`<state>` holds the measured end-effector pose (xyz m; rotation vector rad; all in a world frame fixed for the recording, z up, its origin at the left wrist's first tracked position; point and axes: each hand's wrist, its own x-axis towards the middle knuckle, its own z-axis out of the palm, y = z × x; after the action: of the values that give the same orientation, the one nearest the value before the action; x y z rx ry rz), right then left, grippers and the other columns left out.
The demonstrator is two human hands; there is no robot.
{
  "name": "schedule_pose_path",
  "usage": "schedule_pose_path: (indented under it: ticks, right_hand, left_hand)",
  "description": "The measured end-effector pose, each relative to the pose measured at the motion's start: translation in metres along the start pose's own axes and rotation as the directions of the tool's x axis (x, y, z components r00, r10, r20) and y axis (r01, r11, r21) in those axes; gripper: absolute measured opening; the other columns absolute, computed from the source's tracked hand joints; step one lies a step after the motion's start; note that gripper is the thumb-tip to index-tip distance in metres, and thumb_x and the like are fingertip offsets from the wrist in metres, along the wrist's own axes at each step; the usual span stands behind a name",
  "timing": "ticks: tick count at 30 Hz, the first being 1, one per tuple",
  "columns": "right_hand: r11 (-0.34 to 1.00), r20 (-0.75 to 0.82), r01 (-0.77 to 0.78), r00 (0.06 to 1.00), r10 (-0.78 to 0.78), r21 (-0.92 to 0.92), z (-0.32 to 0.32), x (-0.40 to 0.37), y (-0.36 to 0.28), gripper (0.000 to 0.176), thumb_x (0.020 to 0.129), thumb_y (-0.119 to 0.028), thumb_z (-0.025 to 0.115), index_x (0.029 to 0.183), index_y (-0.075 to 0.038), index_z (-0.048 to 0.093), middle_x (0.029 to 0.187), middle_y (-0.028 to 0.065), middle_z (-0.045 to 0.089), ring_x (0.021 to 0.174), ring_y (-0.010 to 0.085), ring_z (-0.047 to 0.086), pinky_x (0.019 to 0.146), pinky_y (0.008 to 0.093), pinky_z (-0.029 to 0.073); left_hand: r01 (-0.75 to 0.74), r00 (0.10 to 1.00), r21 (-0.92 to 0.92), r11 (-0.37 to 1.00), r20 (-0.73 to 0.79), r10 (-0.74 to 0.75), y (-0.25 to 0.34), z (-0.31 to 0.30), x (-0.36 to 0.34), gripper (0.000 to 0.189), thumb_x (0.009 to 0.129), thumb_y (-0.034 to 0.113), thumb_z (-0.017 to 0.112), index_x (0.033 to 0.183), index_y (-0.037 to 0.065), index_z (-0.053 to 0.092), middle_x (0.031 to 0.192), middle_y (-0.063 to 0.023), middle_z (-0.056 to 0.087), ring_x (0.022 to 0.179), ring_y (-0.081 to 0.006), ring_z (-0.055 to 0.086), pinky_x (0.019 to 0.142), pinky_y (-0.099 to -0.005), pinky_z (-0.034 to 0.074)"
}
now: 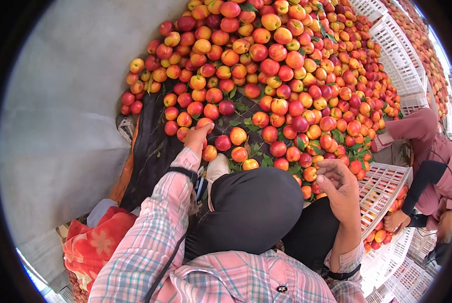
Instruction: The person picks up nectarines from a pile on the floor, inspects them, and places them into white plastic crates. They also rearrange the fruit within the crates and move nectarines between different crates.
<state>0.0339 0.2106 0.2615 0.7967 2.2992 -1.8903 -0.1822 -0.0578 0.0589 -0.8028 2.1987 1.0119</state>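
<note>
A large heap of red and yellow nectarines (279, 52) spreads in front of me, with green leaves among the fruit. My left hand (198, 136) reaches down at the heap's near edge, its fingers closed on a nectarine (204, 122); the fingertips are partly hidden. Other loose nectarines (223, 143) lie right beside it on the dark sheet (153, 144). Above the near fruit, my right hand (341, 191) is held with fingers curved and thumb apart, nothing in its grasp. Close to its right is a white plastic crate (385, 192), tilted, with nectarines below its side.
Stacked white crates (397, 55) stand at the upper right, more nectarines beyond them. Another person's bent leg (412, 126) and hand (447, 224) are at the right. A red patterned cloth (97, 242) lies at lower left, near a grey wall-like surface (64, 101).
</note>
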Motion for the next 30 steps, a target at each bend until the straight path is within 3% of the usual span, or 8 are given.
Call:
schedule_pose_path:
  ticks: [4, 7, 10, 15, 19, 22, 25, 30]
  right_hand:
    - [0.983, 0.02, -0.052, 0.999, 0.05, 0.178, 0.002, 0.007, 0.0, 0.042, 0.085, -0.019, 0.063, 0.121, -0.002, 0.05, 0.104, 0.0084, 0.055, 0.089, 0.0118, 0.056, 0.072, 0.0248, 0.048]
    - [0.775, 0.13, -0.191, 0.981, 0.142, 0.602, 0.013, 0.017, -0.011, 0.067, 0.09, -0.051, 0.044, 0.137, -0.004, 0.032, 0.127, 0.0155, 0.046, 0.113, 0.0269, 0.052, 0.085, 0.0413, 0.05]
    - [0.341, 0.235, -0.27, 0.962, 0.141, 0.901, 0.024, 0.025, -0.017, 0.07, 0.09, -0.056, 0.04, 0.138, -0.006, 0.033, 0.132, 0.0161, 0.044, 0.116, 0.0297, 0.05, 0.089, 0.046, 0.048]
    - [0.1, 0.014, -0.011, 0.999, -0.033, 0.995, 0.016, 0.029, 0.007, 0.06, 0.091, -0.053, 0.043, 0.134, -0.012, 0.037, 0.134, 0.012, 0.044, 0.116, 0.0269, 0.05, 0.098, 0.0434, 0.043]
    - [0.083, 0.328, -0.317, 0.908, -0.261, 0.945, 0.005, 0.018, 0.006, 0.056, 0.093, -0.04, 0.043, 0.142, -0.017, 0.026, 0.144, 0.0105, 0.03, 0.119, 0.0295, 0.043, 0.073, 0.04, 0.055]
    - [-0.117, 0.258, -0.275, 0.956, -0.14, 0.954, 0.002, 0.018, 0.002, 0.062, 0.091, -0.038, 0.049, 0.144, -0.024, 0.019, 0.14, 0.0115, 0.034, 0.11, 0.036, 0.049, 0.067, 0.045, 0.057]
    - [-0.087, 0.251, -0.263, 0.96, -0.123, 0.961, -0.004, 0.018, 0.006, 0.063, 0.092, -0.04, 0.047, 0.145, -0.023, 0.019, 0.144, 0.0097, 0.03, 0.11, 0.0334, 0.048, 0.068, 0.0434, 0.056]
    - [0.021, 0.287, -0.287, 0.942, -0.177, 0.958, -0.006, 0.023, 0.01, 0.063, 0.092, -0.043, 0.046, 0.146, -0.025, 0.019, 0.144, 0.0086, 0.03, 0.107, 0.0314, 0.047, 0.071, 0.0428, 0.055]
  left_hand:
    - [-0.169, 0.877, -0.458, 0.873, 0.333, 0.345, 0.01, 0.004, -0.032, 0.059, 0.069, 0.04, 0.078, 0.112, 0.005, 0.061, 0.102, -0.0054, 0.063, 0.091, -0.0152, 0.059, 0.082, -0.0303, 0.045]
    - [-0.549, 0.439, -0.489, 0.678, 0.522, 0.731, 0.072, -0.006, -0.107, 0.061, 0.066, 0.032, 0.081, 0.116, 0.004, 0.059, 0.116, -0.0084, 0.052, 0.104, -0.0164, 0.052, 0.09, -0.0285, 0.042]
    - [-0.848, -0.292, -0.523, -0.086, 0.326, 0.899, 0.124, 0.001, -0.179, 0.063, 0.058, 0.027, 0.083, 0.114, 0.011, 0.059, 0.121, -0.0157, 0.044, 0.113, -0.0303, 0.044, 0.095, -0.0404, 0.039]
    - [-0.711, -0.554, -0.633, -0.306, 0.237, 0.798, 0.132, 0.038, -0.223, 0.06, 0.057, 0.027, 0.083, 0.11, 0.014, 0.058, 0.122, -0.0193, 0.043, 0.11, -0.0387, 0.042, 0.094, -0.045, 0.035]
    - [-0.768, -0.371, -0.617, -0.173, 0.207, 0.905, 0.126, 0.023, -0.184, 0.057, 0.064, 0.03, 0.079, 0.113, 0.013, 0.056, 0.123, -0.0158, 0.044, 0.111, -0.034, 0.044, 0.096, -0.0453, 0.034]
    - [-0.986, 0.137, 0.119, 0.119, 0.161, 0.977, 0.103, 0.007, -0.064, 0.061, 0.068, 0.025, 0.075, 0.122, 0.012, 0.051, 0.127, -0.0138, 0.042, 0.12, -0.0316, 0.04, 0.101, -0.0407, 0.034]
    - [-0.633, 0.665, 0.618, 0.466, 0.127, 0.736, 0.051, -0.022, 0.061, 0.106, 0.054, 0.029, 0.085, 0.141, 0.017, 0.027, 0.141, -0.0267, 0.02, 0.124, -0.0451, 0.033, 0.103, -0.0496, 0.032]
    - [-0.407, 0.865, 0.788, 0.462, 0.171, 0.471, 0.045, -0.046, 0.101, 0.12, 0.05, 0.038, 0.087, 0.145, 0.018, 0.017, 0.146, -0.0228, 0.016, 0.128, -0.0476, 0.029, 0.104, -0.0499, 0.032]
